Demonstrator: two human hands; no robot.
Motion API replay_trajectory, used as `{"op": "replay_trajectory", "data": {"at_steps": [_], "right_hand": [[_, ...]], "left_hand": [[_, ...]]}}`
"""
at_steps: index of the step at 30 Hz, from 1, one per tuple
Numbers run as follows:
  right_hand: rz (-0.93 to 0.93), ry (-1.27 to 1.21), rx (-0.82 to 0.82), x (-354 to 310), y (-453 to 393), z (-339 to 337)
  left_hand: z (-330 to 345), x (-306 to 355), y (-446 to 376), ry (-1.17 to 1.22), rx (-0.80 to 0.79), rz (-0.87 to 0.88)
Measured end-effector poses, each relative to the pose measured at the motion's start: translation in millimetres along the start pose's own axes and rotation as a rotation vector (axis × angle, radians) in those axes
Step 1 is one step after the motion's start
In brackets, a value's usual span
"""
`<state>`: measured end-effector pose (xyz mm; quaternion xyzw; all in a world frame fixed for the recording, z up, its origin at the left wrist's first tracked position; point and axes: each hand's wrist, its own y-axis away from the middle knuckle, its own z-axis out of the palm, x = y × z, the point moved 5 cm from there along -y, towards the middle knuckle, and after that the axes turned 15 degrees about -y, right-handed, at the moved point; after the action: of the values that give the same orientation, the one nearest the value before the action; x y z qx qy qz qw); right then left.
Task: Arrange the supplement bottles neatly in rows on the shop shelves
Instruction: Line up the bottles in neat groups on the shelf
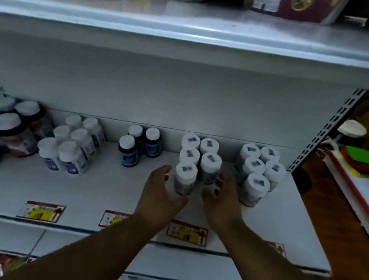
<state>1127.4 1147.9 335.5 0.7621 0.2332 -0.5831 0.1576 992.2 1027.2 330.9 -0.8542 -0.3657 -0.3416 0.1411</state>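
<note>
Bracketing the front bottle (185, 178) at twelve o'clock, my left hand (161, 192) and right hand (223, 198) keep fingers loosely spread; most rows look done, its own still uneven.

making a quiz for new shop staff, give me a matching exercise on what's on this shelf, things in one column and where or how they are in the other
Things:
1. blue-label bottles
2. left hand
3. right hand
4. price tag

Places:
A. on the shelf's front edge
B. left side of the front bottle
C. group of three by the back wall
D. right of that front bottle

Pairs: 1-C, 2-B, 3-D, 4-A
</note>
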Motion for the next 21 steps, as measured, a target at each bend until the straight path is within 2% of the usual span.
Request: {"op": "replay_trajectory", "data": {"at_steps": [3,8,14,21], "right_hand": [[0.041,0.027,0.044,-1.2,-22.4,8.4],[0.03,0.051,0.089,-7.6,-39.4,10.4],[0.009,0.043,0.079,-17.7,-44.4,6.4],[0.027,0.013,-0.144,-17.5,-58.3,10.4]], "left_hand": [[8.5,-1.0,-28.6,0.077,-0.198,0.068],[13.3,7.7,-44.0,0.172,-0.196,0.263],[12.0,1.2,-51.8,0.2,-0.24,0.264],[12.8,0.2,-59.8,0.204,-0.275,0.247]]}}
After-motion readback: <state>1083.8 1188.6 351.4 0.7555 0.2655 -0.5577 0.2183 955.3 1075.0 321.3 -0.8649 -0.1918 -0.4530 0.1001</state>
